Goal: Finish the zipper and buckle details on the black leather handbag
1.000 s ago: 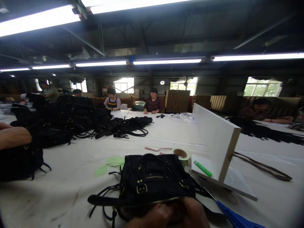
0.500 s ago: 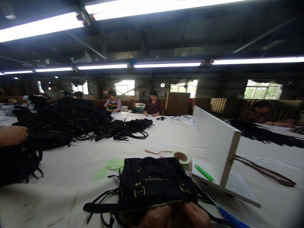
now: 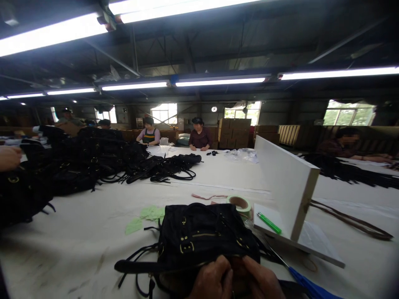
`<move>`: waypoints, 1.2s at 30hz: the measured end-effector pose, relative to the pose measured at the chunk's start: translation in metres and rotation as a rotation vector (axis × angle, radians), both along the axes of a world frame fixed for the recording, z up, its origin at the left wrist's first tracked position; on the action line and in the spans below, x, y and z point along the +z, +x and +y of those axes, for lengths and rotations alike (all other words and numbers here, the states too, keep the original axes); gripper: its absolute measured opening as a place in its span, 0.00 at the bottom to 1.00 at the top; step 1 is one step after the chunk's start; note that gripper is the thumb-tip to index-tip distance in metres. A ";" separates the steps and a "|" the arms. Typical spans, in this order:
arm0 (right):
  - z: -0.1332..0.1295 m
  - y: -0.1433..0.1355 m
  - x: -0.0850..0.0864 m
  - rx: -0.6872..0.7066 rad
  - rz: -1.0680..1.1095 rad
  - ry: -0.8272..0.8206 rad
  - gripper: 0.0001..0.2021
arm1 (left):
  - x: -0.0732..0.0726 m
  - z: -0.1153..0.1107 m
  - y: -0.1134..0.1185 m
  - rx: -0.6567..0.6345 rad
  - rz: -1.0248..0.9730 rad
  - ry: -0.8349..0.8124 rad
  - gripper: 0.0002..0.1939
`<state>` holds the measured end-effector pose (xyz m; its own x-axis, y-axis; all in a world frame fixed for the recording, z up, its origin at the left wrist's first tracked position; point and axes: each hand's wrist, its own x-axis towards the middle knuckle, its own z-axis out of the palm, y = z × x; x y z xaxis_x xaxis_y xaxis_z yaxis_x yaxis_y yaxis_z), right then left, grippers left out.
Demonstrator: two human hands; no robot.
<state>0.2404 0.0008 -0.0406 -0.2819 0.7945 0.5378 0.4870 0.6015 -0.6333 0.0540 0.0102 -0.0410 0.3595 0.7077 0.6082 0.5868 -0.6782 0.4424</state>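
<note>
A black handbag (image 3: 208, 226) with brass buckles and a brass zipper lies on the table before me, its opening toward me. My left hand (image 3: 213, 279) has its fingers closed at the zippered edge of the opening. Close beside it on the right, my right hand (image 3: 263, 279) grips the same edge, fingertips bent into the opening. What lies inside the bag between my hands is too dark to make out. A blue-handled tool (image 3: 307, 283) with a thin metal shaft rests right of the bag.
Behind the bag are a tape roll (image 3: 239, 203) and green paper scraps (image 3: 151, 214). A green pen-like object (image 3: 269, 223) lies on the base of a white upright board (image 3: 283, 182). Black bags (image 3: 102, 158) are heaped at left, near another person's hand (image 3: 9, 158). Co-workers sit across the table.
My hands have come up slightly over the bag's edge, and more of the left hand's fingers shows. The other person's hand at far left has shifted away and up.
</note>
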 end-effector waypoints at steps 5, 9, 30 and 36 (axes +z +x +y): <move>-0.010 -0.011 0.024 0.047 0.054 -0.004 0.13 | 0.023 -0.011 -0.004 -0.106 -0.078 -0.105 0.08; -0.017 -0.014 0.030 0.020 0.117 0.045 0.12 | 0.038 -0.015 -0.009 -0.103 -0.128 -0.269 0.06; -0.022 -0.020 0.031 -0.131 0.269 0.132 0.09 | 0.055 -0.014 -0.015 -0.048 -0.123 -0.380 0.09; -0.024 -0.023 0.033 -0.215 0.332 -0.037 0.14 | 0.056 -0.018 -0.012 -0.034 -0.140 -0.384 0.10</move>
